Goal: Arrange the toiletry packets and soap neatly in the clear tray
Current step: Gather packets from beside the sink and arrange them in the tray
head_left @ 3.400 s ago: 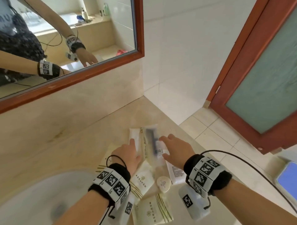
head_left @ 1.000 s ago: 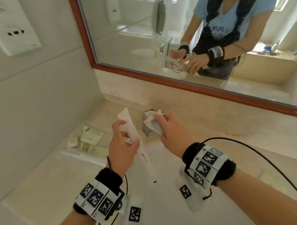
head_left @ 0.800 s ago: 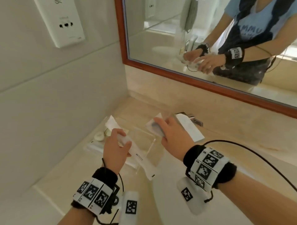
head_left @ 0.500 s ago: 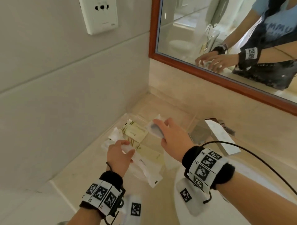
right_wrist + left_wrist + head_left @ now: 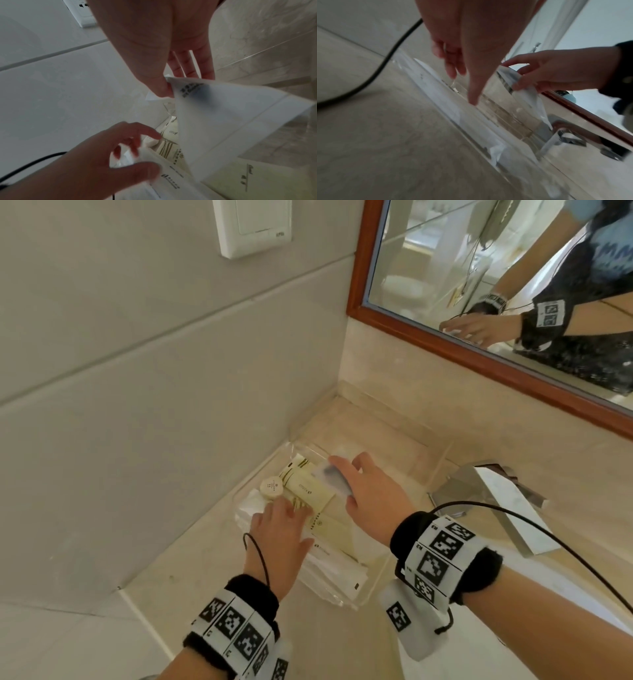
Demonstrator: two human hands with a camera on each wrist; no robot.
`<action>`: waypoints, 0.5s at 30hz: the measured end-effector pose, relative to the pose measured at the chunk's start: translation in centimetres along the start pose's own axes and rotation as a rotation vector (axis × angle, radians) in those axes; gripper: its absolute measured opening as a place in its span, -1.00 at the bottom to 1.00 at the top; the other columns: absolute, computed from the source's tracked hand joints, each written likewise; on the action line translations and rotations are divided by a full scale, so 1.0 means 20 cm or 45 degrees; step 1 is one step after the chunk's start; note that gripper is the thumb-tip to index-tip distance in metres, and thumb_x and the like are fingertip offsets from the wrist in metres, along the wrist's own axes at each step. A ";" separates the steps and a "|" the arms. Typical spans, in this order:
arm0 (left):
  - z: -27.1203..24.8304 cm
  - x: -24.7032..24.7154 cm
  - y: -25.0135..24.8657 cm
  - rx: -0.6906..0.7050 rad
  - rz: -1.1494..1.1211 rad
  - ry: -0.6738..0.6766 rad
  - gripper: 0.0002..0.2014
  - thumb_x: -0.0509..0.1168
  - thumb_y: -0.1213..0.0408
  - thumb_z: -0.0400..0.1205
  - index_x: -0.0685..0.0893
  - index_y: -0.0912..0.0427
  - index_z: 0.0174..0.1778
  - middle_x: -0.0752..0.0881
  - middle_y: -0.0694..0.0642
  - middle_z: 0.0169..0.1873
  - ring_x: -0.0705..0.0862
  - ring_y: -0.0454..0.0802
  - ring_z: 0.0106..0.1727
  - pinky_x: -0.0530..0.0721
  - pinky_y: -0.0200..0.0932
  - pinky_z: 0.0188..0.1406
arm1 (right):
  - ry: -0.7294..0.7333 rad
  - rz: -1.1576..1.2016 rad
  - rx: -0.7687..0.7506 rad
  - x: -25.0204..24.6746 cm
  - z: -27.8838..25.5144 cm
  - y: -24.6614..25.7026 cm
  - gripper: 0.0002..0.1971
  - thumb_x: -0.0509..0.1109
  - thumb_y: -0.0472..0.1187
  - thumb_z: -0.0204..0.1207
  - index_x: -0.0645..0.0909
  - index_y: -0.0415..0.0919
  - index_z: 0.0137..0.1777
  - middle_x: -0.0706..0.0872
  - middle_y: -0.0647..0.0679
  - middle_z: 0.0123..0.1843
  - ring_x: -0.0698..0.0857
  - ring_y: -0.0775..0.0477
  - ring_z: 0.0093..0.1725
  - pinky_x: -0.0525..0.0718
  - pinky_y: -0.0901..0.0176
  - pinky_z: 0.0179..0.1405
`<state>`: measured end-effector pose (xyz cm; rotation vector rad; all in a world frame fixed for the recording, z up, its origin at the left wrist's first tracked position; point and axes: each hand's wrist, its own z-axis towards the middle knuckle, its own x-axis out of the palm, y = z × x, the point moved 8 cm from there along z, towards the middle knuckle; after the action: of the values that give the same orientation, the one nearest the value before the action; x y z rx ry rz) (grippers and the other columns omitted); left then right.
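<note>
Sitting on the surface [image 5: 212,553] in the corner, against the left wall: tray [image 5: 356,599]. Lying in the tray: packets [image 5: 310,491] along the left half, overlapping, with soap [image 5: 271,487] resting on top of them near the left rim. Resting on the near packets: left hand [image 5: 279,534]. Hovering over the tray's middle, pinching a pouch [image 5: 236,121] above the packets: right hand [image 5: 370,498]. Standing right of the tray: tap [image 5: 493,501]. Hanging behind, above the backsplash: mirror [image 5: 479,285]. Sitting high on the left wall: socket [image 5: 253,224].
</note>
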<state>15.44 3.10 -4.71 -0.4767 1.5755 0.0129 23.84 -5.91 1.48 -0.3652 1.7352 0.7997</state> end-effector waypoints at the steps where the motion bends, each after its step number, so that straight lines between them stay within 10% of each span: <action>1: -0.01 0.03 -0.04 0.135 0.049 0.001 -0.64 0.47 -0.02 0.35 0.69 -0.15 0.07 0.69 -0.01 -0.03 0.71 -0.01 -0.03 0.62 -0.06 -0.04 | 0.002 -0.003 0.003 0.00 0.00 0.00 -0.38 0.24 -0.42 0.51 0.19 -0.01 0.53 0.42 -0.16 0.28 0.39 -0.02 -0.21 0.40 0.23 -0.26; 8: -0.06 0.12 -0.07 0.405 0.077 0.097 -0.70 0.07 -0.14 0.49 0.73 -0.27 -0.19 0.73 -0.20 -0.23 0.74 -0.13 -0.17 0.31 -0.09 0.01 | 0.009 -0.015 0.002 0.04 0.02 -0.02 -0.38 0.22 -0.40 0.52 0.18 0.00 0.54 0.40 -0.16 0.29 0.39 -0.03 -0.20 0.42 0.19 -0.27; 15: -0.02 0.11 -0.08 0.382 0.039 0.137 -0.69 0.06 -0.10 0.48 0.72 -0.25 -0.37 0.70 -0.26 -0.39 0.71 -0.22 -0.27 0.70 -0.01 -0.05 | 0.038 -0.029 -0.017 0.08 0.03 -0.05 -0.36 0.20 -0.46 0.52 0.18 0.02 0.53 0.40 -0.16 0.29 0.45 -0.06 -0.14 0.60 0.12 -0.21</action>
<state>15.53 0.87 -6.25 -0.2207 1.6559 -0.2265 24.42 -6.01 -0.40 -0.4073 1.7516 0.7931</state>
